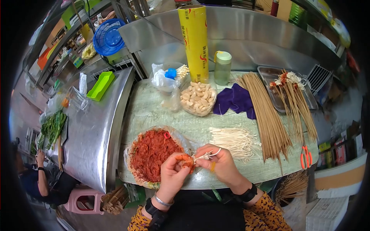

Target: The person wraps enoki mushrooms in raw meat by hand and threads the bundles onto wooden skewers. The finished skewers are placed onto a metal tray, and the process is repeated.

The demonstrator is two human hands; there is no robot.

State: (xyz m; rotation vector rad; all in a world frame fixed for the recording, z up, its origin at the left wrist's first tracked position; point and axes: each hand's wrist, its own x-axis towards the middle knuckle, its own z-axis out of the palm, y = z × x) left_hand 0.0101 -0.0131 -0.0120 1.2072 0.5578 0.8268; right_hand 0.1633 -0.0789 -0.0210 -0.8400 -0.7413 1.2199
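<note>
Lower centre: left hand (175, 169) pinches a red-coated piece (186, 158), right hand (224, 167) white strands (205, 156). I'd keep strands aligned, fingertips light.

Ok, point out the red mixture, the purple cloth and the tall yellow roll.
Red mixture (151, 156): head view, middle of its surface.
Purple cloth (234, 101): head view, its crumpled middle.
Tall yellow roll (194, 44): head view, midway up its side.

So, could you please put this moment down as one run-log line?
left hand: pinching red-coated piece | right hand: holding white strands at piece | red heap: beside left hand | strand pile: beyond right hand
</note>
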